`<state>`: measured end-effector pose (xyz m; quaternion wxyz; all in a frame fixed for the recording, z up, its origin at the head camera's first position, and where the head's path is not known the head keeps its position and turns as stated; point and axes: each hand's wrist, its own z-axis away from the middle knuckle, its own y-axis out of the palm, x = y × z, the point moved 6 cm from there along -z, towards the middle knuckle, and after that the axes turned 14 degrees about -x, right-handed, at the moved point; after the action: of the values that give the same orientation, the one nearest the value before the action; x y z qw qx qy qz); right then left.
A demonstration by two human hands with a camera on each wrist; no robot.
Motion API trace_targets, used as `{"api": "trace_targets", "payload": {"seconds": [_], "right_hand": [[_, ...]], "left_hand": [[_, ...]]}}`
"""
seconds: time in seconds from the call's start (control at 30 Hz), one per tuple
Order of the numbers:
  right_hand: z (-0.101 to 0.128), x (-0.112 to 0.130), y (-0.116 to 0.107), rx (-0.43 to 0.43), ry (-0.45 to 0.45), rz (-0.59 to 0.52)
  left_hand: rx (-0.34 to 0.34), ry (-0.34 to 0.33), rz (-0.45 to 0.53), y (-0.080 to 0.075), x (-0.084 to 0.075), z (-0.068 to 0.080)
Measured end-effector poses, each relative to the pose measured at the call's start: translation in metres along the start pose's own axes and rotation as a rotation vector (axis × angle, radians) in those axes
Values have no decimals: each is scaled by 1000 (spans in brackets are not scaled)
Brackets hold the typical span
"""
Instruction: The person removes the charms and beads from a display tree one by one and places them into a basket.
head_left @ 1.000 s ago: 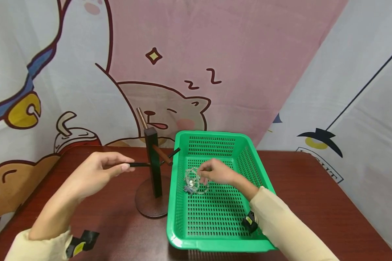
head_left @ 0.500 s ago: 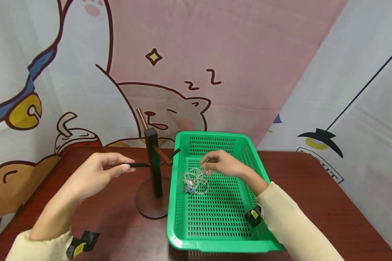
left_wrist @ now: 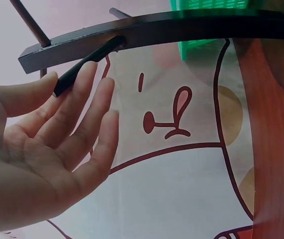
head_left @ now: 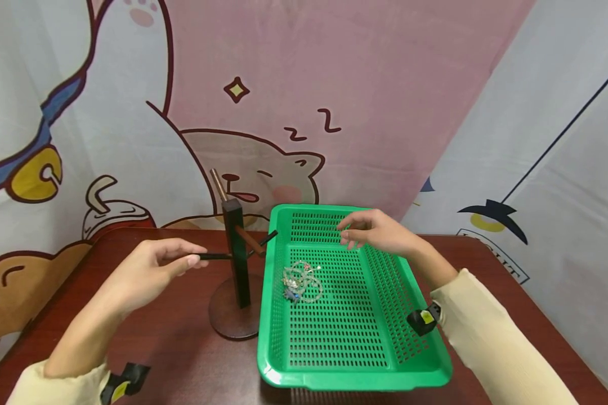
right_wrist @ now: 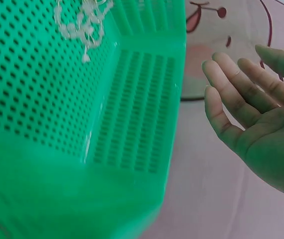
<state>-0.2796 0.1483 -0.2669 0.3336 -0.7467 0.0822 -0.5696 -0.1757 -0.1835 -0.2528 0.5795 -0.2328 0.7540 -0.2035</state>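
Thumb and fingers of my left hand [head_left: 149, 273] pinch the end of a black peg [left_wrist: 89, 64] on the dark wooden stand [head_left: 237, 253]. Above the far part of the green basket [head_left: 334, 379], my right hand [head_left: 377, 230] hovers with relaxed fingers and holds nothing; its bare palm shows in the right wrist view. A small tangle of clear beaded bracelets [head_left: 304, 284] lies on the basket floor near its left wall, with a small grey-blue charm [head_left: 291, 295] among them. The right wrist view shows part of these bracelets [right_wrist: 79, 22] at its top.
The stand's round base [head_left: 230, 315] rests on the reddish-brown table [head_left: 182, 337], just left of the basket. Other pegs, one brown [head_left: 250, 241], stick out from its post. A cartoon-printed cloth [head_left: 385, 112] hangs behind the table.
My right hand has lifted off the bracelets and moved right and away, up over the basket's far part, with nothing in it. The bracelets stay in the basket. My left hand keeps its pinch.
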Motion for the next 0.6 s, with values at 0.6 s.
{"api": "trace_targets", "payload": {"seconds": [0.6], "right_hand": [[41,-42,-62,-90,115,9]], "left_hand": [[7,72,27,-2,7,2]]}}
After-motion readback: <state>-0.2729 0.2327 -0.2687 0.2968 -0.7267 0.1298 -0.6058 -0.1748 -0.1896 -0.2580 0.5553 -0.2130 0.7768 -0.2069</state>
